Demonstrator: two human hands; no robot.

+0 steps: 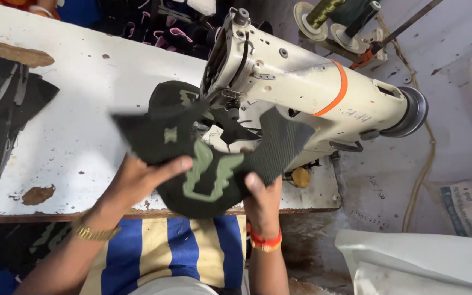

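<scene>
Head view: I take the cream sewing machine [301, 82] as my landmark and read across from the left. Far to its left, at the edge of the white table [83, 109], I see a stack of dark fabric pieces [1, 120], and above that a brown wooden piece [6, 50]. Nearer the machine, my left hand [137, 177] is closed on the black shoe upper [203, 158], thumb pressed on top of the fabric, fingers hidden beneath it; a gold bracelet [91, 234] sits on that wrist. The upper, black with pale green shapes on it, is held in front of the machine's needle end, its far edge close under the head; I cannot tell whether it touches the needle. My right hand [262, 199] grips the upper's near edge just below the machine, thumb on the ribbed black flap that reaches toward the machine's body. An orange-red band [265, 243] circles that wrist. Behind the machine's right end, thread spools [334, 16] stand on their holder. Below the machine to the right lies a white sack [422, 262].
</scene>
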